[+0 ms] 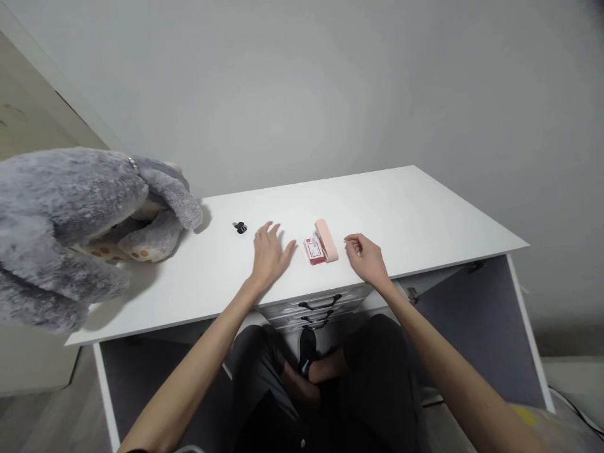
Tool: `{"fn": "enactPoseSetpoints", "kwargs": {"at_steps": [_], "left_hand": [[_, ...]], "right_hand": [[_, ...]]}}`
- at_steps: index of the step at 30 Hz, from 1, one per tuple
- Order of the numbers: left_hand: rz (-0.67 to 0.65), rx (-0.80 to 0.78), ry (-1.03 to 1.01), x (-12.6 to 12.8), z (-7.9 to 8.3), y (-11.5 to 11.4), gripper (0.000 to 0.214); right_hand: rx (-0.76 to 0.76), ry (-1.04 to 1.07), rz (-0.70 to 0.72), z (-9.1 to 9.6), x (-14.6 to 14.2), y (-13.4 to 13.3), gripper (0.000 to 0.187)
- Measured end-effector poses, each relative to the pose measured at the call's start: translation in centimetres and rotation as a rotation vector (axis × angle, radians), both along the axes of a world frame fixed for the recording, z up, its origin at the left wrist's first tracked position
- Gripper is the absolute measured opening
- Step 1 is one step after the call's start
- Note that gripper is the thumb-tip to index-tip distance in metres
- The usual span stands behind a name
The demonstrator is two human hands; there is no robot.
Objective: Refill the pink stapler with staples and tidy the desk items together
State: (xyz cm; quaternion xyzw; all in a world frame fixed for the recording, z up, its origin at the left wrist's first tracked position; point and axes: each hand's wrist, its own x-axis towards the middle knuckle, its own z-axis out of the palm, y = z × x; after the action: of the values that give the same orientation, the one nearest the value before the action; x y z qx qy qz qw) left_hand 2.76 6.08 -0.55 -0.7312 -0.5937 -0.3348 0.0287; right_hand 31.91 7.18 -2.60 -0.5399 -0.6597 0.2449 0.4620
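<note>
A pale pink stapler (pixel 326 240) lies on the white cabinet top (pixel 415 214), and a small red-and-white box (pixel 314 250) sits against its left side. To the left of the box, my left hand (pixel 270 255) rests with its fingers spread and thumb stretched toward the box; it holds nothing. Just right of the stapler and apart from it, my right hand (pixel 365 257) is loosely curled on the surface, with nothing visible in it. A small black object (pixel 240 227), too small to name, lies beyond my left hand.
A large grey plush toy (pixel 70 214) takes up the left end of the top. Below the front edge are drawers with black handles (pixel 321 303), flanked by open cabinet doors (pixel 486 333). A grey wall (pixel 302 94) stands behind. My legs are under the edge.
</note>
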Motion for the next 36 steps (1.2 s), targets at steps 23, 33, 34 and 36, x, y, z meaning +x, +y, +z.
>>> {"fn": "enactPoseSetpoints", "kwargs": {"at_steps": [23,33,34,36], "left_hand": [[-0.043,-0.089,0.202,-3.6,0.1,1.0,0.056],[-0.296,-0.121,0.169,0.9,-0.4,2.0,0.070],[-0.310,-0.126,0.155,1.2,-0.3,2.0,0.072],[-0.334,-0.141,0.133,1.6,-0.1,2.0,0.079]], "right_hand": [[0.000,-0.016,-0.002,-0.1,0.0,0.0,0.028],[-0.003,-0.008,0.007,-0.1,0.0,0.0,0.028],[-0.005,-0.008,0.008,-0.1,0.0,0.0,0.028],[-0.009,-0.013,0.007,0.0,0.0,0.1,0.029]]}}
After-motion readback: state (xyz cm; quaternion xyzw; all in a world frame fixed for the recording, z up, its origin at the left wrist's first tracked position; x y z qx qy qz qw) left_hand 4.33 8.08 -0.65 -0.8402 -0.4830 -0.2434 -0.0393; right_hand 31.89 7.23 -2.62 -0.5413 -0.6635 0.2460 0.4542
